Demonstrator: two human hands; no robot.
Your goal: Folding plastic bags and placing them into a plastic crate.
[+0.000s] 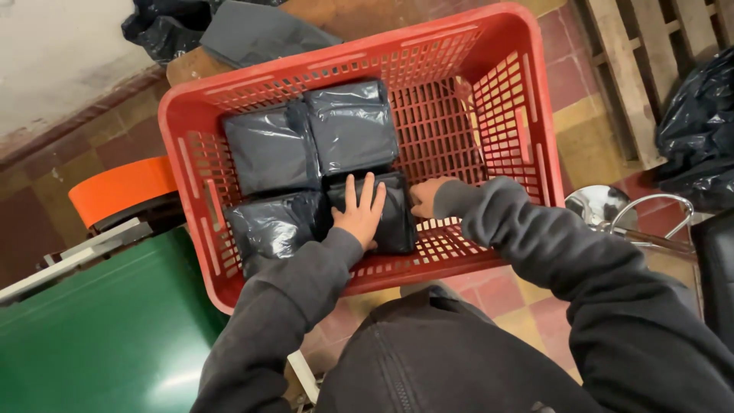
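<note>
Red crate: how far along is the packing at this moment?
Four grey wrapped packages lie in the red crate, three of them untouched. The left hand presses flat on the fourth package and the right hand steadies its edge. The crate's right half shows bare floor, and there is only one layer so far.

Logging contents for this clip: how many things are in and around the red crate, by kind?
Black wrapped packs in the crate: 4, first at
Red crate: 1
Left hand, flat on a pack: 1
Right hand, at that pack's edge: 1
Total: 7
</note>
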